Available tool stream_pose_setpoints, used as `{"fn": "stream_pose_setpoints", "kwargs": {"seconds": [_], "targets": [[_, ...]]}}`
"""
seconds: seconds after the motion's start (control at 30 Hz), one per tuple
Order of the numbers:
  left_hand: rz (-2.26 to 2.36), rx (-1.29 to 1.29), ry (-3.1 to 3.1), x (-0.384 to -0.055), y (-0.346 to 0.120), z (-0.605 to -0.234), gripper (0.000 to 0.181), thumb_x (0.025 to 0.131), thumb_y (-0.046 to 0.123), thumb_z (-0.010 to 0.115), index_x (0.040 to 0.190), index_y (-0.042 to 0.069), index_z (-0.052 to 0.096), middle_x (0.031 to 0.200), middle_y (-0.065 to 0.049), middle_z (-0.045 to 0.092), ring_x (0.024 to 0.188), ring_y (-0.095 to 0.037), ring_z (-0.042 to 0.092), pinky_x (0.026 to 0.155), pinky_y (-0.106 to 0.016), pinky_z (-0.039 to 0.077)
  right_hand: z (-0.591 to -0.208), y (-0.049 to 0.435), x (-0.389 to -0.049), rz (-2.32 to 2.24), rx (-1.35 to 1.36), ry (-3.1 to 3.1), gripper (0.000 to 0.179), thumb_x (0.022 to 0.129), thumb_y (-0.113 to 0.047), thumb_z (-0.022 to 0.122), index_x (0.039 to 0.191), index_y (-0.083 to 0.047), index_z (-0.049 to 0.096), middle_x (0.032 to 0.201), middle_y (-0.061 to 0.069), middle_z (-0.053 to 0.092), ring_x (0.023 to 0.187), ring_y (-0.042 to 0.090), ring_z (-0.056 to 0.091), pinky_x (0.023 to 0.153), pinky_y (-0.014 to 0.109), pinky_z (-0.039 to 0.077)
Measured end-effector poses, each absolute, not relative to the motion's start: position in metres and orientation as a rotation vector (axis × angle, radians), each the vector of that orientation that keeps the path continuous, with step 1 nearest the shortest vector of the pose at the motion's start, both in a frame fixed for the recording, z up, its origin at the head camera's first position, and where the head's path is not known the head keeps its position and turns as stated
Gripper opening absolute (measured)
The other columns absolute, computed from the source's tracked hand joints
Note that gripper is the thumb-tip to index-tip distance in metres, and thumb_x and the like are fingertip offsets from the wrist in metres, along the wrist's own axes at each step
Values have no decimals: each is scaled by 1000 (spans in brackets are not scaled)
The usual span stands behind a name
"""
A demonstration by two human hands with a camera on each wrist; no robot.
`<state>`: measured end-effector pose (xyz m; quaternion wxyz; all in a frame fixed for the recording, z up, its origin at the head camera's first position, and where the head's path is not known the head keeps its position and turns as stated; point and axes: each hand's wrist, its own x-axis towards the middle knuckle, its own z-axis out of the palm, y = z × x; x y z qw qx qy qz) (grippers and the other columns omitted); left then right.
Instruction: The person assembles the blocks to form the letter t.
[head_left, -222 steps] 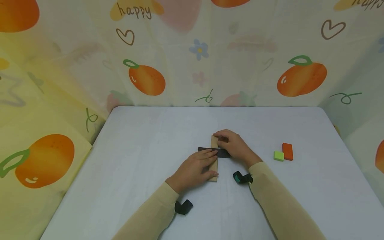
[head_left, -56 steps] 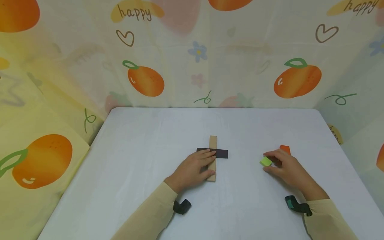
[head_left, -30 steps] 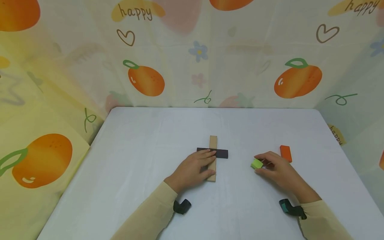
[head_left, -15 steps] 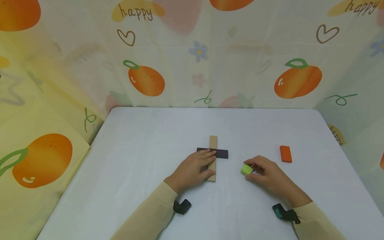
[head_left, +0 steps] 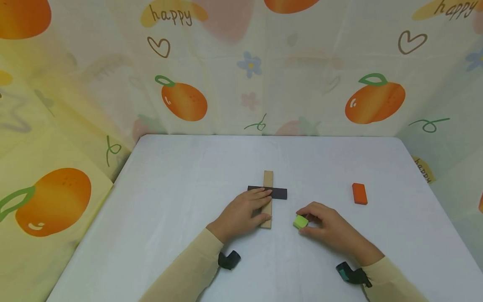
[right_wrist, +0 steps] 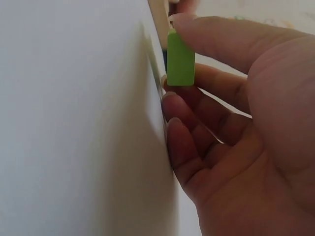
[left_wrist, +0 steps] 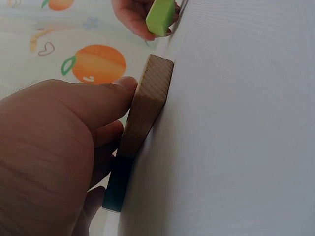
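My left hand [head_left: 239,216] rests on a cross of flat wooden blocks in the middle of the table. Its fingers touch a dark block [head_left: 279,193] lying crosswise, and the thumb touches the near part of the tan wood [head_left: 268,178]. The hand covers part of the cross, so whether the tan wood is one piece cannot be told. To the right, my right hand [head_left: 330,226] pinches a small lime-green block [head_left: 300,222] between thumb and fingers, low over the table. The right wrist view shows the green block's narrow face [right_wrist: 180,61].
An orange-red rectangular block [head_left: 359,193] lies at the right on the white table [head_left: 181,180]. A patterned cloth [head_left: 302,75] hangs behind and at the sides. Each wrist carries a black camera mount [head_left: 229,260].
Earlier both hands were on the cross. My right hand has since taken the green block from beside the orange one and brought it leftward and nearer. My left hand stays put.
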<state>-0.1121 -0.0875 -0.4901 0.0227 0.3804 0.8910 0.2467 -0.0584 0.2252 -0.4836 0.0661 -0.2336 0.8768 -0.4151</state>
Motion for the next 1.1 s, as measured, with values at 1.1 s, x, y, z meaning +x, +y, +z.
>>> {"fn": "stream_pose_setpoints", "kwargs": {"seconds": [1.1], "targets": [[766,1208,2766,-113,-89,-491,58,107,38,74,153,4,62,162,-3,52,156,-20,40,127,-38,31,-487,199,-45,-1205,-933,2478,36,99,-15,85,132,-15,71,122,-10,64,107,11,63,94,32,58]]}}
